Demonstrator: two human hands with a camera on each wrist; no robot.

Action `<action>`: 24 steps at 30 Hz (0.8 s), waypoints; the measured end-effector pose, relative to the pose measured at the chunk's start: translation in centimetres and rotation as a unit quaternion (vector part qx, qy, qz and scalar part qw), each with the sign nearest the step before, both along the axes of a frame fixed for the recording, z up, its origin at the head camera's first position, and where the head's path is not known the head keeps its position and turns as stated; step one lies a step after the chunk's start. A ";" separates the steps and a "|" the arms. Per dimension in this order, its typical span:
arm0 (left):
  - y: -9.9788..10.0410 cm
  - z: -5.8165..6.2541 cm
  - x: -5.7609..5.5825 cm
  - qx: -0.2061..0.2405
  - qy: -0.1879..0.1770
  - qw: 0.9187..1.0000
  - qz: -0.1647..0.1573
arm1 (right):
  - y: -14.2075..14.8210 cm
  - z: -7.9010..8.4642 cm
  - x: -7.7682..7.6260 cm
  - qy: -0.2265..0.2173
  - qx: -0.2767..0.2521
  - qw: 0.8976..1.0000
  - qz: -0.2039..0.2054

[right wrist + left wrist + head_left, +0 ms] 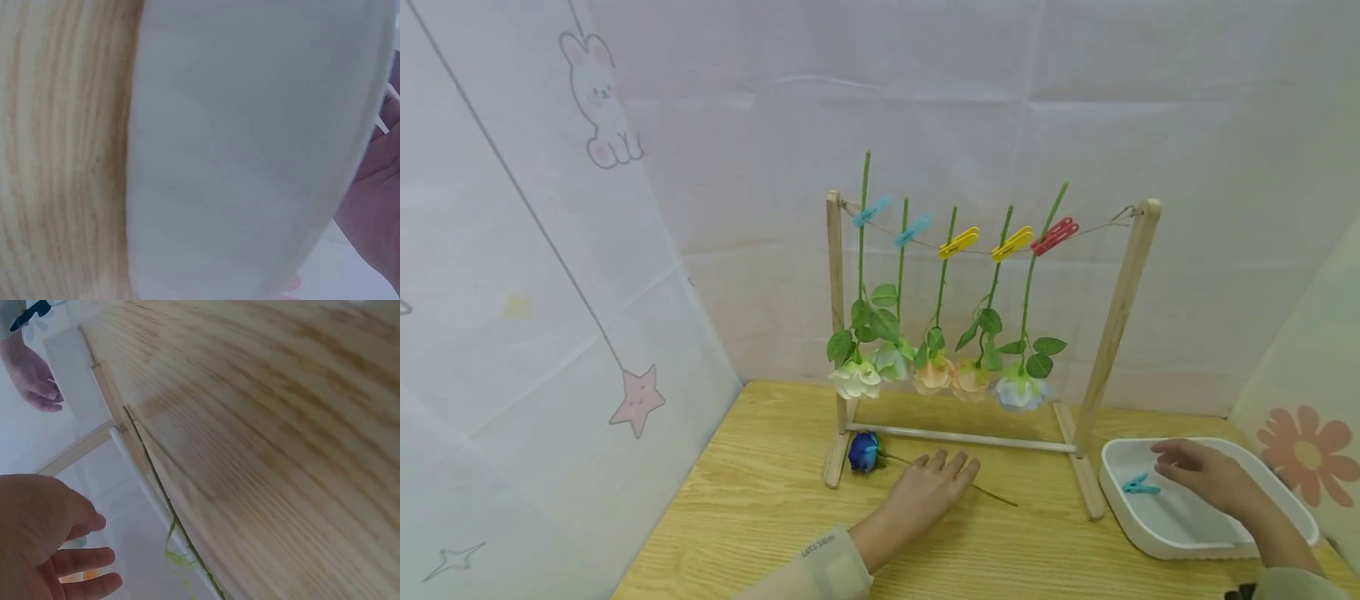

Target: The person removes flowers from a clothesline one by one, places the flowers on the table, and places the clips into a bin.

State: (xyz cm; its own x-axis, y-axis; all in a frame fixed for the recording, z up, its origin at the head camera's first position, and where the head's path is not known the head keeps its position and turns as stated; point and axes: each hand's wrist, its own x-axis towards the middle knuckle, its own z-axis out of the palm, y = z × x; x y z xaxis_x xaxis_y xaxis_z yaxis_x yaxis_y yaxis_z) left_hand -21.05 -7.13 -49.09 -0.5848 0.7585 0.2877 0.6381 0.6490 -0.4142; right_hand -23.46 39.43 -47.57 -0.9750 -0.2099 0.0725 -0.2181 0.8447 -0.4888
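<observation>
A blue rose point(864, 452) lies on the wooden table, its thin stem stretching right. My left hand point(928, 487) is over that stem in the head view, fingers spread and relaxed. The left wrist view has the stem point(159, 481) on the wood, apart from the thumb and fingers. At the right, my right hand point(1206, 475) hovers above a white tray point(1157, 546) with loosely bent fingers and nothing in them. A teal clothespin point(1141, 485) sits in the tray, left of those fingertips. Mostly the tray's outer wall point(237, 156) fills the right wrist view.
Behind my hands stands a wooden rack point(1116, 333) with a string across its top. Several flowers hang upside down from it, held by blue, yellow and red clothespins, such as the red clothespin point(1055, 237). A white rod point(962, 437) joins the rack's feet.
</observation>
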 end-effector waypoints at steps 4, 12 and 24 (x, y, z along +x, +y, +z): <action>0.1 -0.1 0.0 0.029 0.008 0.999 -0.012 | -0.6 1.1 0.0 -0.007 0.011 1.000 -0.004; 0.3 0.1 -0.1 0.045 0.040 0.998 -0.018 | -1.6 2.9 0.2 0.020 -0.001 1.000 0.008; 0.6 2.6 0.0 0.050 0.028 0.998 0.006 | -3.5 6.7 0.4 0.101 -0.003 0.994 0.040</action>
State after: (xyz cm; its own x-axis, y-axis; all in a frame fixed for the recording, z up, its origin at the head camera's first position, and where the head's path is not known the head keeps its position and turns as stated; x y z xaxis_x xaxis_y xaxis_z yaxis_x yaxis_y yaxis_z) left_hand -21.02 -6.52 -46.53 -0.5739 0.7180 0.3938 0.6077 0.6957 -0.3829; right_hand -23.09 35.94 -40.83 -0.9211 -0.2844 0.2659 -0.3778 0.8179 -0.4339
